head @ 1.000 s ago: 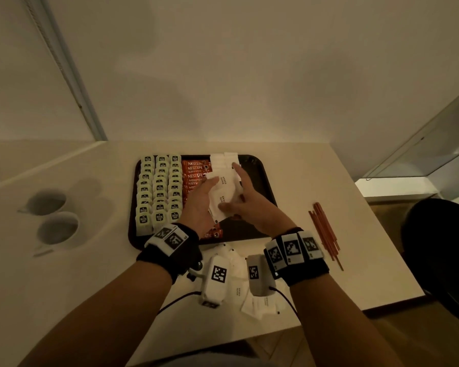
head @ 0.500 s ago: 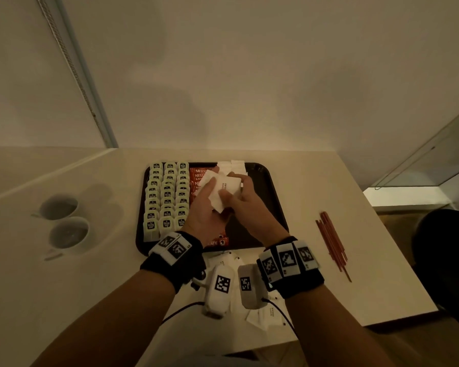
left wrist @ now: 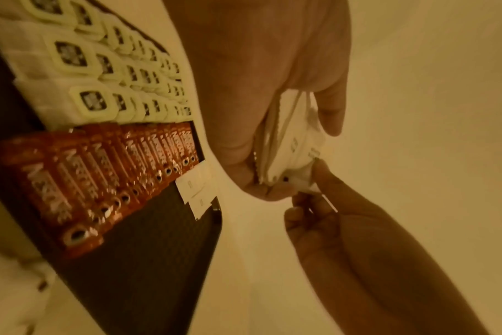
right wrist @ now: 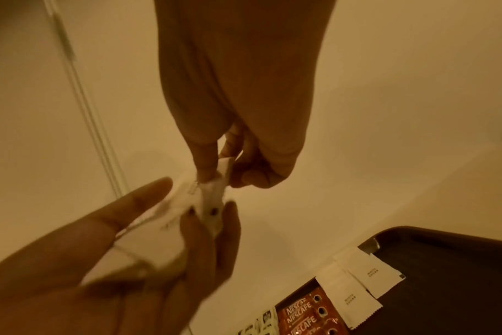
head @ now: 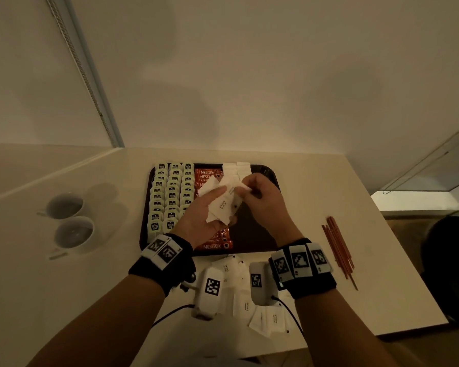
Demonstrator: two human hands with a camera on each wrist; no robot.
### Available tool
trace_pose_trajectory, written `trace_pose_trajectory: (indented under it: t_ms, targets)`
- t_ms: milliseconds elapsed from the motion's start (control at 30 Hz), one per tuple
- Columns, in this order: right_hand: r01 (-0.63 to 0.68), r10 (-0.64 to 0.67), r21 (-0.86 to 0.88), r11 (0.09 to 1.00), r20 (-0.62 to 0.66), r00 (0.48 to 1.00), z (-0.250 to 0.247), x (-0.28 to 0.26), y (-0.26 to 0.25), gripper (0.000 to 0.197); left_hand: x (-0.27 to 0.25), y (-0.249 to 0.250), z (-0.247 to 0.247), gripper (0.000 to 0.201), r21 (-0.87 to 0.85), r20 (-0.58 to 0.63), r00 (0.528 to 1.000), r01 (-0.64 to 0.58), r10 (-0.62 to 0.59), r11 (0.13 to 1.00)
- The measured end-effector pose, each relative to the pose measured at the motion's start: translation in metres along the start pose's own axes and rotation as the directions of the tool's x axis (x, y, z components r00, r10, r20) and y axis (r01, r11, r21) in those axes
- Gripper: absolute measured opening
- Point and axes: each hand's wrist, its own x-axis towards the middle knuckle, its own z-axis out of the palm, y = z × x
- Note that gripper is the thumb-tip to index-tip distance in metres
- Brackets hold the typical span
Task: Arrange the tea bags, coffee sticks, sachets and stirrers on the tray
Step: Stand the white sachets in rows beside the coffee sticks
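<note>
Holding a fanned stack of white sachets (head: 220, 205) above the tray (head: 255, 242) – left hand (head: 202, 218) palm up, fingers and thumb curled round the stack, gripping it from below. Pinching one sachet at the stack's far end between thumb and fingertips of the right hand (head: 263, 200), other fingers curled; seen plainly from the left wrist and right wrist views, where the pinched sachet (right wrist: 218, 192) sits between both hands. Both hands raised off the tray, over its middle. On the tray: three columns of tea bags (head: 170, 197) filling the left part, overlapped front to back; just beside them, a column of red coffee sticks (head: 217, 245), partly hidden under the left hand; next to those, at the far edge, a few laid sachets (head: 236, 168) overlapping one another – right part of the tray bare and dark. Off the tray, near the front table edge under the wrists, more loose sachets (head: 270, 319) scattered flat. Lying well apart to the right on the table (head: 329, 181), a bundle of reddish stirrers (head: 338, 250), roughly parallel, pointing away from the person. Standing to the left of the tray, two white cups (head: 69, 221), one behind the other, close together. Print on the held sachets too small to read in the head view; "WHITE SUGAR" legible on the laid ones from the right wrist.
</note>
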Motion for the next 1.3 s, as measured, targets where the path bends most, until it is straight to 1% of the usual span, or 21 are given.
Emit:
trace_pose_trajectory:
  t_ms: [67,133,200,233,267,333,400,467,567,633,767,800,833,867,933,1000,1067,1100,1133,1200,1300]
  targets:
    - [-0.061,0.059,0.095,0.994,0.018,0.998,-0.005,0.003,0.000,0.009,0.000,0.001,-0.004,0.028,0.118,0.013,1.000,-0.002,0.001,0.993]
    - [-0.148,0.121,0.231,0.962,0.125,0.985,-0.008,0.005,0.000,0.025,0.002,0.001,-0.007,0.022,0.202,0.005,1.000,0.006,-0.007,0.979]
    - [-0.200,0.138,0.290,0.936,0.220,0.966,-0.009,0.004,-0.001,0.044,0.005,0.002,-0.009,0.019,0.273,-0.032,0.999,0.010,-0.001,0.962]
    - [-0.210,0.136,0.300,0.931,0.250,0.959,-0.009,0.003,-0.001,0.046,0.007,0.002,-0.009,0.021,0.311,-0.045,0.999,0.006,0.009,0.950]
    - [-0.220,0.139,0.303,0.927,0.267,0.954,-0.008,0.005,-0.001,0.042,0.009,0.002,-0.010,0.025,0.340,-0.054,0.998,-0.004,0.024,0.941]
    - [-0.253,0.171,0.317,0.914,0.263,0.950,-0.005,0.010,-0.001,0.027,0.014,0.001,-0.013,0.036,0.392,-0.087,0.994,-0.030,0.069,0.919]
    - [-0.227,0.178,0.252,0.941,0.202,0.963,-0.003,0.016,0.005,0.012,0.020,0.000,-0.017,0.043,0.494,-0.124,0.983,-0.056,0.134,0.868]
    - [-0.106,0.096,0.071,0.992,0.125,0.987,-0.005,0.025,0.012,0.004,0.024,0.001,-0.019,0.044,0.640,-0.121,0.966,-0.099,0.228,0.762]
    - [-0.004,0.018,-0.086,0.996,0.159,0.987,-0.011,0.040,0.018,0.006,0.030,0.003,-0.022,0.037,0.796,-0.038,0.944,-0.170,0.328,0.581]
    - [0.012,0.010,-0.111,0.994,0.197,0.980,-0.013,0.050,0.020,0.006,0.032,0.006,-0.021,0.032,0.824,-0.020,0.944,-0.171,0.330,0.541]
    - [0.000,0.032,-0.124,0.992,0.256,0.966,-0.015,0.064,0.024,0.003,0.039,0.004,-0.022,0.031,0.820,-0.059,0.955,-0.119,0.290,0.560]
    - [0.007,0.033,-0.146,0.989,0.273,0.961,-0.016,0.069,0.026,0.005,0.041,0.002,-0.024,0.029,0.804,-0.086,0.960,-0.091,0.265,0.588]
    - [0.009,0.038,-0.163,0.987,0.278,0.960,-0.018,0.075,0.028,0.005,0.043,0.001,-0.026,0.029,0.758,-0.130,0.967,-0.047,0.221,0.650]
    - [-0.001,0.048,-0.173,0.985,0.266,0.963,-0.021,0.082,0.031,0.005,0.043,0.001,-0.029,0.031,0.675,-0.174,0.972,0.003,0.156,0.738]
    - [-0.043,0.079,-0.184,0.982,0.193,0.978,-0.031,0.101,0.041,0.003,0.042,0.004,-0.035,0.033,0.449,-0.216,0.976,0.077,0.024,0.890]
    - [-0.079,0.107,-0.242,0.967,0.104,0.989,-0.044,0.123,0.056,0.007,0.039,0.010,-0.043,0.041,0.258,-0.198,0.978,0.120,-0.069,0.959]
    - [-0.084,0.118,-0.404,0.911,0.061,0.991,-0.055,0.143,0.076,0.011,0.037,0.016,-0.049,0.039,0.172,-0.176,0.980,0.127,-0.097,0.977]
    - [-0.079,0.134,-0.498,0.863,0.074,0.988,-0.059,0.151,0.087,0.013,0.038,0.019,-0.051,0.036,0.160,-0.174,0.980,0.123,-0.095,0.979]
    - [-0.075,0.167,-0.579,0.812,0.108,0.980,-0.062,0.158,0.098,0.015,0.039,0.020,-0.054,0.035,0.160,-0.182,0.979,0.117,-0.087,0.980]
    - [-0.062,0.259,-0.669,0.741,0.199,0.945,-0.062,0.167,0.117,0.017,0.042,0.022,-0.057,0.035,0.153,-0.226,0.972,0.106,-0.070,0.983]
    - [-0.024,0.340,-0.719,0.695,0.299,0.892,-0.054,0.172,0.135,0.018,0.046,0.021,-0.062,0.036,0.130,-0.291,0.956,0.088,-0.047,0.988]
